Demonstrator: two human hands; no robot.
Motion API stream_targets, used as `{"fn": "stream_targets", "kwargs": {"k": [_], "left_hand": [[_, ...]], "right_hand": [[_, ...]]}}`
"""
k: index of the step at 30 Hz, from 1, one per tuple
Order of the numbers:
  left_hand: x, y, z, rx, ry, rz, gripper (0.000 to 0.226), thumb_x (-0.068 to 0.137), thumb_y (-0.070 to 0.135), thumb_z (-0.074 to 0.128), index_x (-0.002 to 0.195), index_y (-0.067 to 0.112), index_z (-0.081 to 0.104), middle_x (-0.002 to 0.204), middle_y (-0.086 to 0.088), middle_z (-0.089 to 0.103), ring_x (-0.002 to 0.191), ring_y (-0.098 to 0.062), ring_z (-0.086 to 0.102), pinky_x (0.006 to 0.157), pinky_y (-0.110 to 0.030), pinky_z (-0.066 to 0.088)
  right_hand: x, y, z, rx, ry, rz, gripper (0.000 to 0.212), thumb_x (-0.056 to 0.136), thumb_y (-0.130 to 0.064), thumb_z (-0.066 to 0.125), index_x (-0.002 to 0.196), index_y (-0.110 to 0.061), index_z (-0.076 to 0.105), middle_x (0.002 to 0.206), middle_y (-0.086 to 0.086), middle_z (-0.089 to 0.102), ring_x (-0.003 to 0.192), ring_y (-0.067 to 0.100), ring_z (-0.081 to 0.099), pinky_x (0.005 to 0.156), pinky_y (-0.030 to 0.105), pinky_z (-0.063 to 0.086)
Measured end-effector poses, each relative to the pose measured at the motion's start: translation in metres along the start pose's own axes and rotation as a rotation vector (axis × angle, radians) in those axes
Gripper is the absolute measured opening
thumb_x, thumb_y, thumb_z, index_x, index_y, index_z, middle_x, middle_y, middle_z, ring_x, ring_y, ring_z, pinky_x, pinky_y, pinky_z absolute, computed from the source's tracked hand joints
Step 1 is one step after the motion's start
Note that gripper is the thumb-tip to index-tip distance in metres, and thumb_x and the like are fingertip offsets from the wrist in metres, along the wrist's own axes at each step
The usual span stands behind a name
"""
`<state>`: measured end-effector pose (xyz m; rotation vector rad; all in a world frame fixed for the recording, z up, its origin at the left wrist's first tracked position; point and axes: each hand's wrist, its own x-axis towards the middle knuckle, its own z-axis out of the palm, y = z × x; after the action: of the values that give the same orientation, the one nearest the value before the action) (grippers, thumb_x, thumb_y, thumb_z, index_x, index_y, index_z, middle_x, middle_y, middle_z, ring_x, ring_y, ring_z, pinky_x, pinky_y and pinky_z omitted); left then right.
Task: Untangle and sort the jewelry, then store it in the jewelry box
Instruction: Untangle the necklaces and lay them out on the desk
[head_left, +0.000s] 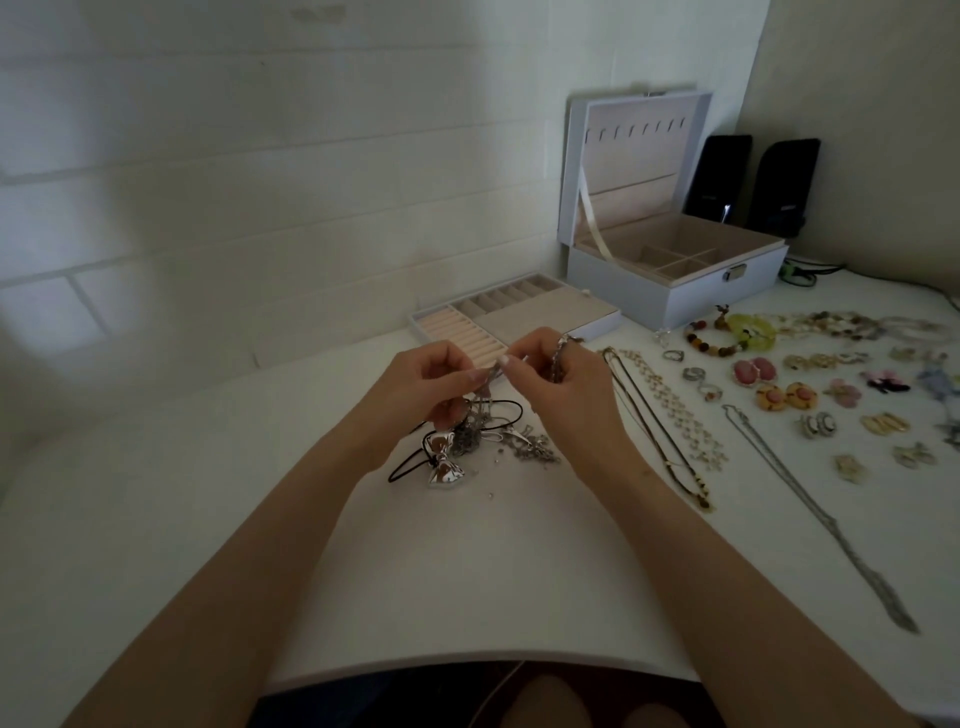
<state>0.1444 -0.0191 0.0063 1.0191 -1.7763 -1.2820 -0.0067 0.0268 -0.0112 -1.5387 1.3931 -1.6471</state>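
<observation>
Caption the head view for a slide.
Left hand and right hand pinch a chain above the tangle; sorted jewelry beside it, jewelry box open.

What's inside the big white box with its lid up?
The jewelry box holds beige divided compartments; no jewelry shows in them. A ribbon ties lid to base, and hooks line the lid. The front wall hides the nearest compartments' floors.

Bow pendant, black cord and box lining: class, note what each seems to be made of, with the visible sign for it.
Bow pendant: probably polished metal or plating; mirror-like silver glints. Black cord: perhaps leather or waxed textile; thin, matte, lies in smooth loops. Box lining: looks like beige velvety fabric; soft, glare-free surface.
</observation>
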Motion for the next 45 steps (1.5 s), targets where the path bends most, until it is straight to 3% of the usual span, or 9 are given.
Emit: {"fn": "stream_targets", "kwargs": {"k": [6, 11, 20, 23, 26, 29, 34, 38, 45], "left_hand": [[0.0022, -0.0025, -0.0031, -0.175, 0.017, -0.197, 0.012, 0.089, 0.007, 0.06, 0.078, 0.009, 0.056, 0.073, -0.001, 0.066, 0.053, -0.003, 0.054, 0.046, -0.013, 0.042], [0.0024, -0.0041, -0.0049, -0.211, 0.035, -0.289, 0.004, 0.086, 0.007, 0.063, 0.083, 0.009, 0.062, 0.082, -0.003, 0.067, 0.064, -0.006, 0.062, 0.049, -0.013, 0.046], [0.0009, -0.0035, -0.0044, 0.206, 0.05, 0.041, 0.023, 0.084, 0.004, 0.061, 0.095, 0.022, 0.069, 0.098, -0.001, 0.066, 0.082, -0.006, 0.057, 0.077, -0.018, 0.044], [0.0002, -0.0026, -0.0052, 0.318, -0.055, 0.137, 0.027, 0.083, 0.006, 0.063, 0.094, 0.03, 0.068, 0.107, 0.01, 0.06, 0.086, 0.0, 0.053, 0.073, -0.011, 0.039], [-0.0001, -0.0024, -0.0021, 0.284, -0.11, 0.171, 0.012, 0.08, 0.023, 0.068, 0.09, 0.029, 0.066, 0.092, 0.02, 0.06, 0.078, 0.003, 0.052, 0.068, -0.014, 0.038], [0.0004, -0.0035, 0.002, 0.234, -0.017, 0.196, 0.007, 0.086, 0.02, 0.067, 0.08, 0.02, 0.064, 0.066, 0.02, 0.059, 0.06, 0.005, 0.048, 0.06, -0.01, 0.036], [0.0058, -0.0055, -0.0021, 0.134, 0.267, 0.162, 0.013, 0.088, 0.007, 0.06, 0.079, 0.015, 0.059, 0.069, 0.012, 0.065, 0.057, 0.0, 0.051, 0.056, -0.011, 0.039], [0.0061, -0.0054, -0.0008, 0.014, 0.32, 0.059, 0.005, 0.094, 0.009, 0.052, 0.09, 0.008, 0.055, 0.073, 0.002, 0.069, 0.051, -0.005, 0.053, 0.048, -0.018, 0.038], [0.0062, -0.0062, -0.0023, 0.062, 0.353, 0.015, 0.018, 0.098, 0.013, 0.045, 0.092, 0.004, 0.06, 0.073, 0.001, 0.066, 0.056, -0.005, 0.06, 0.051, -0.019, 0.047]], "right_hand": [[0.0011, -0.0026, -0.0009, 0.044, -0.013, 0.027, 0.015, 0.086, -0.008, 0.061, 0.072, -0.014, 0.057, 0.059, -0.003, 0.048, 0.058, 0.012, 0.042, 0.057, 0.029, 0.038], [0.003, -0.006, -0.0052, 0.178, -0.086, 0.09, 0.02, 0.087, -0.019, 0.067, 0.069, -0.015, 0.061, 0.055, -0.007, 0.052, 0.055, 0.009, 0.045, 0.054, 0.015, 0.041], [0.0035, -0.0051, -0.0062, 0.292, -0.184, 0.16, 0.005, 0.088, -0.011, 0.064, 0.084, -0.007, 0.063, 0.066, 0.003, 0.065, 0.052, 0.007, 0.052, 0.051, 0.018, 0.044], [0.0036, -0.0039, -0.0074, 0.268, -0.177, 0.162, 0.004, 0.089, -0.011, 0.064, 0.088, -0.009, 0.067, 0.055, -0.005, 0.057, 0.048, 0.006, 0.048, 0.048, 0.016, 0.04], [0.0022, -0.0045, -0.0074, 0.25, -0.189, 0.137, 0.007, 0.089, -0.012, 0.063, 0.091, -0.01, 0.07, 0.048, -0.007, 0.05, 0.045, 0.006, 0.042, 0.045, 0.016, 0.035], [0.0013, -0.0075, -0.0087, 0.252, -0.212, 0.13, 0.008, 0.089, -0.012, 0.064, 0.091, -0.009, 0.071, 0.044, -0.006, 0.043, 0.042, 0.006, 0.035, 0.042, 0.016, 0.029], [0.0022, -0.0093, -0.0077, 0.273, -0.246, 0.187, 0.019, 0.088, -0.02, 0.065, 0.072, -0.01, 0.066, 0.044, -0.004, 0.039, 0.042, 0.008, 0.03, 0.044, 0.017, 0.026], [0.003, -0.0089, -0.0076, 0.293, -0.249, 0.205, 0.031, 0.089, -0.023, 0.063, 0.06, -0.012, 0.058, 0.053, -0.002, 0.055, 0.048, 0.011, 0.042, 0.048, 0.017, 0.034], [0.0049, -0.0053, -0.0064, 0.398, -0.226, 0.158, 0.018, 0.09, -0.014, 0.059, 0.074, -0.006, 0.06, 0.075, 0.005, 0.068, 0.073, 0.014, 0.064, 0.067, 0.022, 0.053]]}}
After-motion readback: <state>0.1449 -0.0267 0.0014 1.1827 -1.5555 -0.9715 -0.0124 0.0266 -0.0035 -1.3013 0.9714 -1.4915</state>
